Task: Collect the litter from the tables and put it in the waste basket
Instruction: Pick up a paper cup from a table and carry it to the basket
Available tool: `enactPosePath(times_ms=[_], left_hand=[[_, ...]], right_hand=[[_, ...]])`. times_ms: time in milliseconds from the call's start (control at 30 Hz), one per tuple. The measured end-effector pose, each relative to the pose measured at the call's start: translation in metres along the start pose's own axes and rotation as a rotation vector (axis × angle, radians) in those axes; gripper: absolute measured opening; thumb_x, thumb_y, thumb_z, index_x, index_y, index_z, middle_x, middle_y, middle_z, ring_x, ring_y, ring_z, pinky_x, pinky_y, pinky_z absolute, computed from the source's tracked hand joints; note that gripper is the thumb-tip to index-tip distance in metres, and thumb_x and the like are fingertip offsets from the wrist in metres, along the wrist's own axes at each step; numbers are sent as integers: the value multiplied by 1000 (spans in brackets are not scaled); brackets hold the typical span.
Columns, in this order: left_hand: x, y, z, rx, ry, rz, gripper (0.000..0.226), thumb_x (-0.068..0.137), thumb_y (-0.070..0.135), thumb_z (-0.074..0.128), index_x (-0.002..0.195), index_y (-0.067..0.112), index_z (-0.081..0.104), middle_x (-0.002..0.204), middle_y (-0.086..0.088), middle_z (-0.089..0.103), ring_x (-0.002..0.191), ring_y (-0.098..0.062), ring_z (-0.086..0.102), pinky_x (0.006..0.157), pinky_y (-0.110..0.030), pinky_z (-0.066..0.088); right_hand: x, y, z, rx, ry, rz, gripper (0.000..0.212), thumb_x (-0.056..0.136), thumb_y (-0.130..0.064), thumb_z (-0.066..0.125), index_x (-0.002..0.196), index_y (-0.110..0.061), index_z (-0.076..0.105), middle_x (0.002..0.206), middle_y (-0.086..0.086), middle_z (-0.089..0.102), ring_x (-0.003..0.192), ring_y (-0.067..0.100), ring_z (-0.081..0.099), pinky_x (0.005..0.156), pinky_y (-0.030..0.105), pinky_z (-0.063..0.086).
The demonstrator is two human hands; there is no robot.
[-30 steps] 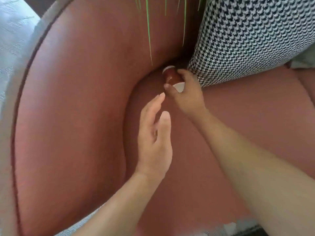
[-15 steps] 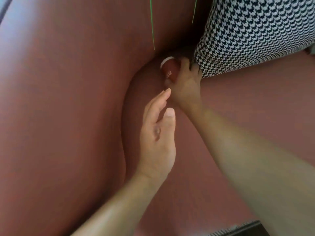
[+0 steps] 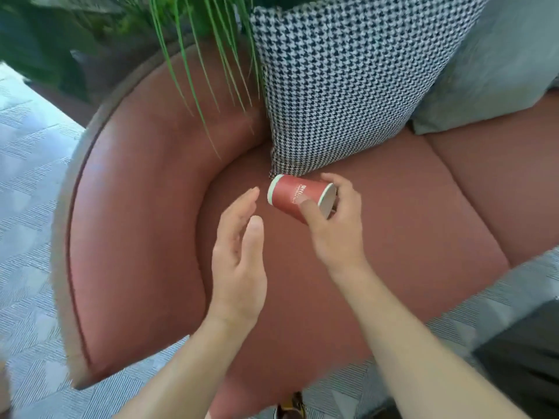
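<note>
the right hand (image 3: 334, 228) gripped the light, easily crushed paper cup (image 3: 298, 196) round its side; the left hand (image 3: 239, 261) hung relaxed, holding nothing

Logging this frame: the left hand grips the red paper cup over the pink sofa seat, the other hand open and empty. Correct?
Wrong hand. The head view shows the right hand gripping the red paper cup over the pink sofa seat; the left hand is the open, empty one.
</note>
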State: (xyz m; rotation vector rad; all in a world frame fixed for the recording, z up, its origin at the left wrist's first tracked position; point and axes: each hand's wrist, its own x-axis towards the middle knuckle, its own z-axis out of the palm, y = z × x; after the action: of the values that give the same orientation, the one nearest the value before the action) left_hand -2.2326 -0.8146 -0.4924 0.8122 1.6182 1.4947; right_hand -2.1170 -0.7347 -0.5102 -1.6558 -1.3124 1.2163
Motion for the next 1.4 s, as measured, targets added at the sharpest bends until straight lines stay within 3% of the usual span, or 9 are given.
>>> enactPosePath(times_ms=[67, 200, 400, 600, 733, 867, 1000, 1200, 1400], left_hand=[[-13, 23, 5, -7, -18, 7, 52, 94, 48, 49, 140, 24, 60, 149, 6, 59, 141, -10, 54, 121, -54, 42], [-42, 61, 15, -41, -98, 22, 51, 96, 41, 56, 141, 18, 60, 147, -8, 61, 142, -22, 55, 122, -55, 40], [-72, 111, 16, -47, -276, 60, 42, 96, 30, 58, 138, 27, 61, 146, -9, 62, 142, -28, 55, 122, -56, 40], [-101, 157, -2, 16, -481, 122, 42, 97, 14, 57, 138, 24, 62, 143, -2, 62, 138, -17, 57, 118, -35, 46], [-135, 192, -15, 40, -628, 168, 45, 97, 8, 59, 131, 36, 60, 146, -4, 57, 138, -8, 54, 109, -14, 41], [-171, 220, -20, 64, -733, 173, 49, 101, -9, 60, 128, 32, 61, 140, -7, 60, 131, -8, 59, 108, -18, 46], [-215, 247, -14, -45, -849, 77, 31, 97, 10, 66, 119, 32, 66, 130, -3, 66, 109, 9, 68, 85, -11, 53], [-274, 255, 15, 87, -1132, 204, 42, 104, -5, 56, 137, 21, 59, 143, 2, 59, 122, 19, 55, 97, -6, 43], [-384, 258, 60, 16, -1364, 224, 38, 98, 37, 59, 135, 37, 60, 142, 10, 63, 124, 8, 62, 100, -14, 51]], right_hand=[[-21, -22, -27, 14, -8, -18, 70, 78, -46, 68, 145, -33, 55, 133, -3, 49, 114, -9, 51, 100, 2, 34], [-66, -57, -66, 69, 38, 5, 75, 77, -46, 73, 144, -25, 49, 130, -7, 59, 122, 12, 60, 110, 38, 48], [-126, -97, -103, 91, 216, -12, 63, 86, -35, 80, 142, -21, 54, 136, -2, 60, 129, 17, 59, 112, 45, 48], [-189, -133, -120, 131, 308, -65, 74, 89, -32, 85, 154, -32, 49, 145, -14, 51, 131, -9, 51, 105, 10, 42], [-231, -152, -129, 222, 401, -69, 82, 86, -23, 87, 156, -35, 46, 153, -15, 51, 136, -2, 52, 113, 20, 44], [-271, -160, -145, 333, 572, -77, 96, 77, -24, 90, 155, -33, 36, 145, -20, 49, 126, -14, 53, 102, 9, 44], [-308, -157, -175, 465, 676, -84, 83, 71, -25, 87, 143, -31, 46, 134, -8, 62, 113, 0, 67, 95, 18, 52], [-396, -142, -243, 545, 906, -82, 68, 66, -33, 89, 128, -29, 62, 116, -11, 74, 106, 8, 71, 89, 28, 57], [-517, -107, -312, 577, 1111, -77, 49, 72, -37, 87, 115, -39, 64, 106, -20, 74, 104, 10, 72, 89, 34, 60]])
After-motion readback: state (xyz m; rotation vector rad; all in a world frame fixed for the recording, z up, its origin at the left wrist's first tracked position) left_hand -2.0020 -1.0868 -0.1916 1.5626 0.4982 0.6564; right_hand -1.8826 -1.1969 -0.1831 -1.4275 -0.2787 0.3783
